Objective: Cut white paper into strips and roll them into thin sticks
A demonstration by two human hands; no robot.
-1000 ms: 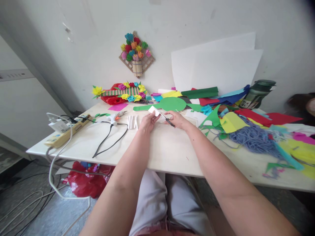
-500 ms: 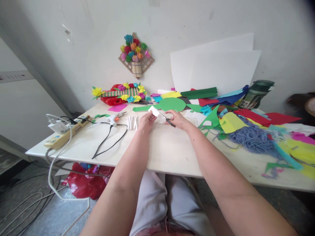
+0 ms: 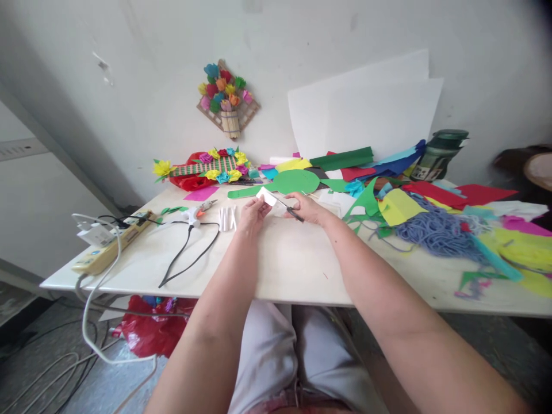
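White and wide, the table [image 3: 276, 270] holds a heap of coloured paper [image 3: 414, 201] on the far right side. Both arms reach out over the table's middle. The left hand [image 3: 252, 214] pinches a small white paper piece [image 3: 266, 196]. The right hand [image 3: 308, 208] grips little scissors [image 3: 290, 209], whose blades meet the paper piece.

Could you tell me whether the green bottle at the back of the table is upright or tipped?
Upright: the green bottle stands on its base, lid on top.
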